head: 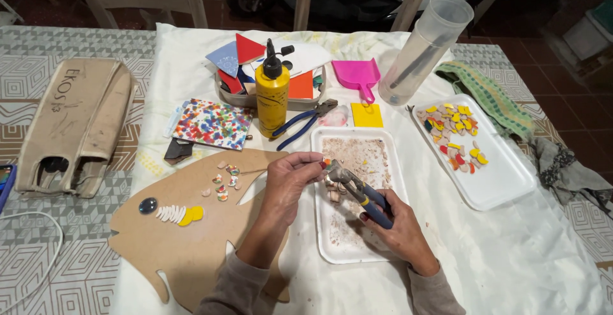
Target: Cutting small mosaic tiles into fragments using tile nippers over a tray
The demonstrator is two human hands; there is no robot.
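My left hand (pixel 290 178) pinches a small coloured tile piece (pixel 326 161) over a white foam tray (pixel 389 162) dusted with tile crumbs. My right hand (pixel 399 229) grips blue-handled tile nippers (pixel 357 190) whose jaws close on that same piece. To the left lies a fish-shaped brown board (pixel 191 245) with a dark glass eye (pixel 147 205), a row of white and yellow pieces (pixel 180 214) and several small scattered pieces (pixel 225 181).
A yellow glue bottle (pixel 272 98), blue pliers (pixel 305 125), a speckled tile (pixel 212 123), a box of coloured tiles (pixel 262 66), a pink scoop (pixel 357 75), a clear plastic jar (pixel 424 50), a second tray of cut pieces (pixel 498 181), cloths (pixel 491 98) and a beige bag (pixel 80 123).
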